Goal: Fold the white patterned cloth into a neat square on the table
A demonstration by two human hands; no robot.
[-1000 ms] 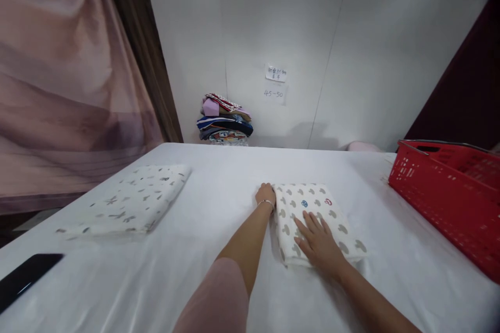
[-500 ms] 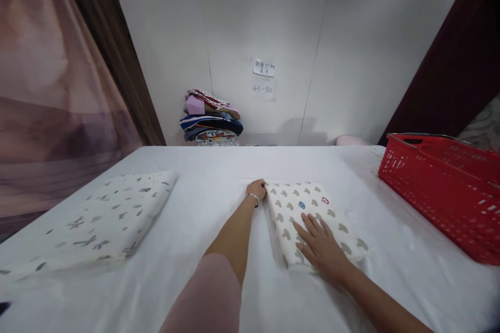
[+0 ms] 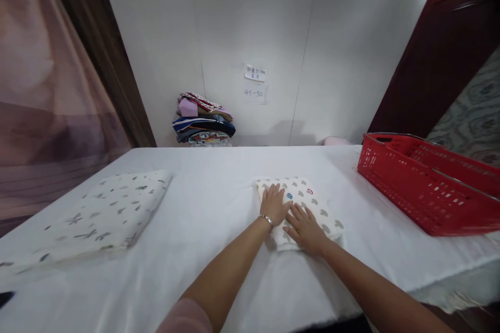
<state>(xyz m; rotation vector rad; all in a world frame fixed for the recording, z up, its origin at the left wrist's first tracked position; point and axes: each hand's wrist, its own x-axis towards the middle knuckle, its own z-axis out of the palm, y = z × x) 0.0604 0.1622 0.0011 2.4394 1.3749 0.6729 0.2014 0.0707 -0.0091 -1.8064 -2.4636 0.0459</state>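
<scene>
A folded white cloth point(image 3: 318, 208) with a grey mushroom-like print, plus one blue and one red motif, lies in front of me. My left hand point(image 3: 274, 205) rests flat on its left part, fingers stretched out; a bracelet circles the wrist. Beside it, my right hand point(image 3: 307, 229) also lies flat on the cloth, fingers spread. The two hands are close together near the cloth's middle. Another folded white cloth point(image 3: 113, 213), printed with small grey and dark shapes, sits at the left, apart from both hands.
A red plastic basket point(image 3: 410, 187) stands at the right of the white-covered table point(image 3: 203, 208). Against the back wall is a stack of folded fabrics point(image 3: 205, 119). Paper notes point(image 3: 255, 92) hang on the wall. A pink curtain point(image 3: 42, 88) hangs at the left.
My left hand has left the cloth's far left corner, where its fingers were closed, and now lies flat on top. My right hand stays on the cloth. The view has shifted right.
</scene>
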